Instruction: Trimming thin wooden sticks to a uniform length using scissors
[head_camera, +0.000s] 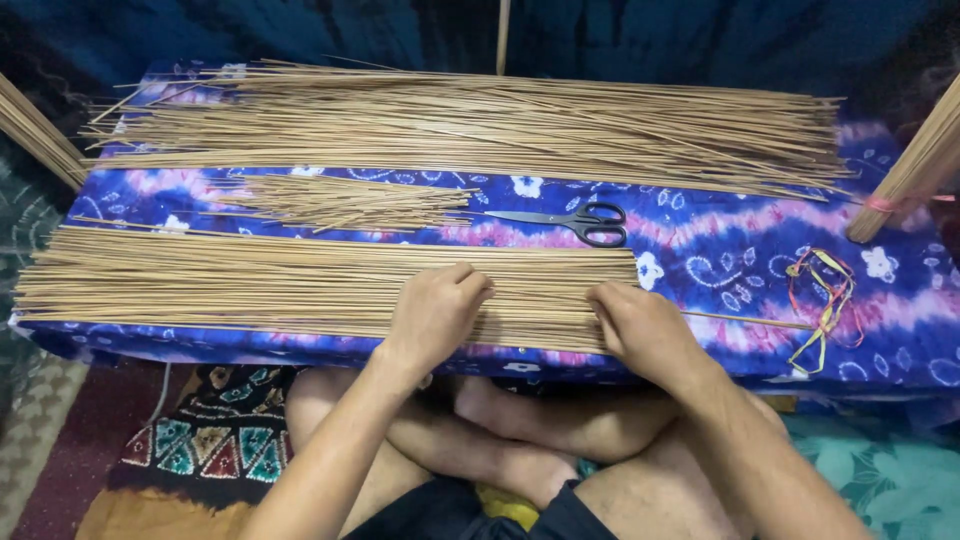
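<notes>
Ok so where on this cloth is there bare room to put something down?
Bare cloth lies right of the scissors, bordered by the far stick pile, the near sticks and the coloured bands. A smaller patch sits left of the short sticks. Both hands crowd the near row.

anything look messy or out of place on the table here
Mostly tidy. The small pile of short sticks beside the scissors lies splayed, ends uneven. One stray stick pokes out right of the near bundle under both hands.
</notes>
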